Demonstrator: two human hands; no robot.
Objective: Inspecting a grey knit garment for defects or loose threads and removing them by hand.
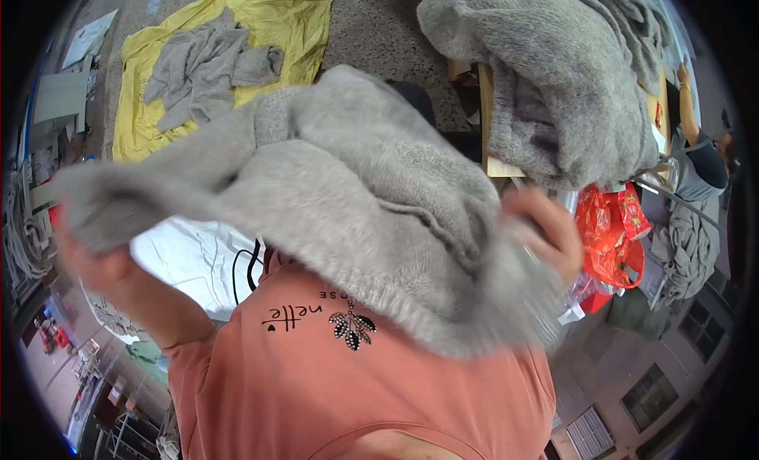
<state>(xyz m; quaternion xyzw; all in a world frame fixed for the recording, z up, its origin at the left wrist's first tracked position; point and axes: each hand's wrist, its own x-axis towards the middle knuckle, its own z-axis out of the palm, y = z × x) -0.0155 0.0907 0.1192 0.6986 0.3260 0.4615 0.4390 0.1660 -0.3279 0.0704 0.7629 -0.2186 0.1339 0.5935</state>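
Note:
A grey knitted sweater is stretched out in the air in front of my chest, its edges smeared by motion. My left hand grips it at the far left end, the fingers mostly hidden behind the cloth. At the opposite end my right hand is closed on the knit with curled, blurred fingers. The lower edge of the sweater hangs across my pink shirt.
Similar grey knits are heaped on a wooden table at the far right. Another grey garment lies on a yellow sheet. Right of me are a red plastic bag and another person. White sheeting lies at left.

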